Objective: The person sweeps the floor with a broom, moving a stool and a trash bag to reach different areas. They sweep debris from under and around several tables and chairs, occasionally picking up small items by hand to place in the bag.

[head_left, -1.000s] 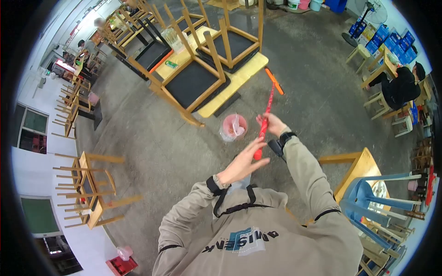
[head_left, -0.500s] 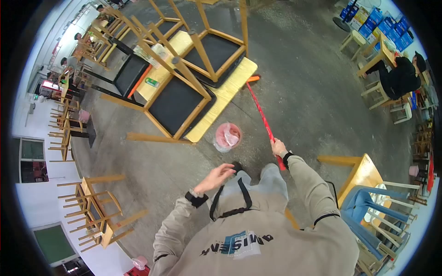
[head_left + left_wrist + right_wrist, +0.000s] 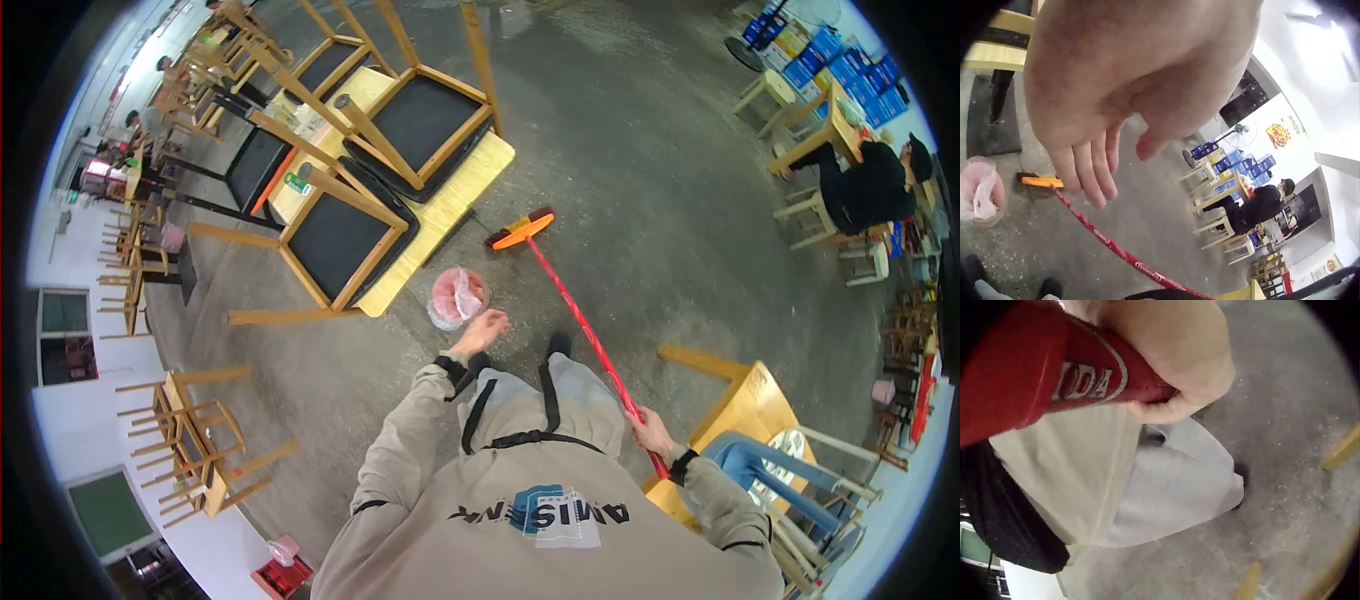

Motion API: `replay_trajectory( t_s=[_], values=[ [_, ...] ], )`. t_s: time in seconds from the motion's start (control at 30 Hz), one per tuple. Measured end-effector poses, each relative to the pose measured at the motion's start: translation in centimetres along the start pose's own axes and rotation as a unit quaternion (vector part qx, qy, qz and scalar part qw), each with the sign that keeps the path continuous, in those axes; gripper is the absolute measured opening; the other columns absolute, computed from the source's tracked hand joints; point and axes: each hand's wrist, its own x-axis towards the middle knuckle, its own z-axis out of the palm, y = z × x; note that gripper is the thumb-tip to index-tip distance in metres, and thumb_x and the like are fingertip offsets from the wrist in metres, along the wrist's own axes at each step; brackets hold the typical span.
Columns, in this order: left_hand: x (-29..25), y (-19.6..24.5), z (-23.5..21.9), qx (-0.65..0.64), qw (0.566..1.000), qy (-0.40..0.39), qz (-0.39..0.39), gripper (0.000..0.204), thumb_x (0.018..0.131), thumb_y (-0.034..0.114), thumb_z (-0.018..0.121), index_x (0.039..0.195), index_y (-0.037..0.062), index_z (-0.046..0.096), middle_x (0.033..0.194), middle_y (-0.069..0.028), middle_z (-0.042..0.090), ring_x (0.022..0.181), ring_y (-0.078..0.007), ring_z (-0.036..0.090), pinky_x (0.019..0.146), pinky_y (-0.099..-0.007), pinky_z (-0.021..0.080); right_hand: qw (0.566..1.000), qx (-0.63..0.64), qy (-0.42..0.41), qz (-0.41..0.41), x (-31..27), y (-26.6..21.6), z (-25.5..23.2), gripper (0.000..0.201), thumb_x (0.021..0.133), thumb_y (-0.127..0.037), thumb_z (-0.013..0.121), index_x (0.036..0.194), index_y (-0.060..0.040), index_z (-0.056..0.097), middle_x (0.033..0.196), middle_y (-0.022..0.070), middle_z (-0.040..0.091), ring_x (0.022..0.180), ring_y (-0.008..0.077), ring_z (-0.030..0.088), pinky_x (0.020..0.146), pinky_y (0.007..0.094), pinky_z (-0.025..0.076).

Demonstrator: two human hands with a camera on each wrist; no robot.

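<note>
Even, bright daylight fills the head view, with fisheye bending toward a black rim; brightest at 9 o'clock. Both wrist views are soft: the left hand (image 3: 1129,75) blurs up close, glare at 1 o'clock.

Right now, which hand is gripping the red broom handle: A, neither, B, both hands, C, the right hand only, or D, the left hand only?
C: the right hand grips the red broom handle, while the left hand hangs open, off it.
</note>
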Motion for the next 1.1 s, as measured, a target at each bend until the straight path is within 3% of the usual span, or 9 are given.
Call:
replay_trajectory(
  t_s=[0.13, 0.23, 0.37, 0.43, 0.57, 0.67, 0.8, 0.87, 1.1],
  values=[
    [1.8, -1.9, 2.6, -0.017, 0.999, -0.037, 0.018, 0.034, 0.090, 0.026, 0.050, 0.111, 0.0001, 0.047, 0.094, -0.0088, 0.062, 0.082, -0.0157, 0.060, 0.073, -0.0288, 0.047, 0.999, -0.024, -0.009, -0.023, 2.4, -0.9, -2.1, 0.034, 0.087, -0.035, 0.053, 0.099, -0.0041, 0.049, 0.054, 0.0003, 0.045, 0.041, 0.0104, 0.045, 0.036, 0.0263, 0.036],
    [2.6, -1.6, 3.5, 0.007, 1.000, -0.022, 0.011, 0.033, 0.089, 0.027, 0.048, 0.109, 0.0000, 0.049, 0.093, -0.0086, 0.062, 0.080, -0.0160, 0.060, 0.072, -0.0297, 0.048, 0.986, -0.065, -0.012, -0.156, 10.7, -3.4, -2.4, 0.033, 0.087, -0.036, 0.053, 0.096, -0.0049, 0.049, 0.052, -0.0004, 0.045, 0.039, 0.0095, 0.043, 0.037, 0.0255, 0.036],
    [4.1, 0.6, 3.5, 0.102, 0.995, 0.011, -0.004, 0.035, 0.088, 0.030, 0.048, 0.107, -0.0004, 0.050, 0.090, -0.0096, 0.063, 0.073, -0.0178, 0.062, 0.066, -0.0305, 0.050, 0.983, 0.121, -0.116, -0.070, 18.7, -11.7, 1.3, 0.022, 0.090, -0.031, 0.049, 0.093, -0.0094, 0.045, 0.061, -0.0017, 0.043, 0.046, 0.0072, 0.040, 0.040, 0.0225, 0.035],
    [5.5, 1.4, 4.1, 0.056, 0.993, 0.006, -0.100, 0.046, 0.088, 0.038, 0.046, 0.111, -0.0010, 0.049, 0.090, -0.0116, 0.064, 0.070, -0.0189, 0.062, 0.060, -0.0305, 0.050, 0.948, 0.248, -0.200, -0.028, 20.7, -14.2, 2.9, 0.014, 0.092, -0.025, 0.047, 0.095, -0.0121, 0.042, 0.073, 0.0007, 0.048, 0.054, 0.0081, 0.044, 0.044, 0.0217, 0.037],
    [10.0, 2.8, 5.5, 0.035, 0.975, 0.004, -0.221, 0.085, 0.078, 0.069, 0.034, 0.122, -0.0022, 0.045, 0.091, -0.0168, 0.064, 0.065, -0.0214, 0.062, 0.054, -0.0300, 0.049, 0.865, 0.429, -0.258, 0.022, 16.2, -15.8, 5.3, 0.015, 0.092, -0.028, 0.048, 0.098, -0.0155, 0.041, 0.071, -0.0008, 0.046, 0.050, 0.0067, 0.041, 0.042, 0.0197, 0.035],
    [13.3, 2.9, 7.2, 0.090, 0.973, -0.043, -0.210, 0.105, 0.069, 0.082, 0.027, 0.124, -0.0064, 0.043, 0.093, -0.0199, 0.064, 0.067, -0.0263, 0.062, 0.053, -0.0337, 0.048, 0.817, 0.506, -0.270, 0.054, 14.0, -13.6, 4.8, 0.012, 0.092, -0.022, 0.048, 0.098, -0.0151, 0.041, 0.067, -0.0025, 0.042, 0.047, 0.0039, 0.035, 0.037, 0.0161, 0.030],
    [15.5, 2.4, 11.7, 0.060, 0.982, 0.040, -0.173, 0.094, 0.066, 0.078, 0.045, 0.096, -0.0100, 0.060, 0.078, -0.0190, 0.064, 0.063, -0.0260, 0.062, 0.055, -0.0350, 0.049, 0.866, 0.446, -0.198, 0.113, 7.2, -15.0, 2.9, 0.015, 0.091, -0.026, 0.051, 0.088, -0.0128, 0.044, 0.067, -0.0022, 0.044, 0.046, 0.0033, 0.035, 0.034, 0.0157, 0.029],
    [16.4, 0.9, 11.9, 0.148, 0.981, -0.058, -0.114, 0.069, 0.069, 0.063, 0.056, 0.073, -0.0062, 0.063, 0.073, -0.0210, 0.062, 0.062, -0.0254, 0.063, 0.057, -0.0351, 0.049, 0.891, 0.400, -0.186, 0.106, 4.3, -15.9, 2.0, 0.020, 0.092, -0.030, 0.049, 0.095, -0.0105, 0.048, 0.064, -0.0041, 0.042, 0.042, 0.0012, 0.032, 0.033, 0.0146, 0.027],
    [16.1, 2.7, 10.4, 0.260, 0.956, -0.074, -0.115, 0.058, 0.072, 0.048, 0.058, 0.097, -0.0046, 0.060, 0.098, -0.0258, 0.060, 0.092, -0.0369, 0.059, 0.078, -0.0405, 0.048, 0.841, 0.481, -0.214, 0.124, 3.4, -17.2, 3.0, 0.021, 0.094, -0.034, 0.042, 0.095, -0.0129, 0.045, 0.059, -0.0049, 0.035, 0.039, 0.0012, 0.027, 0.031, 0.0141, 0.023]
  ],
)
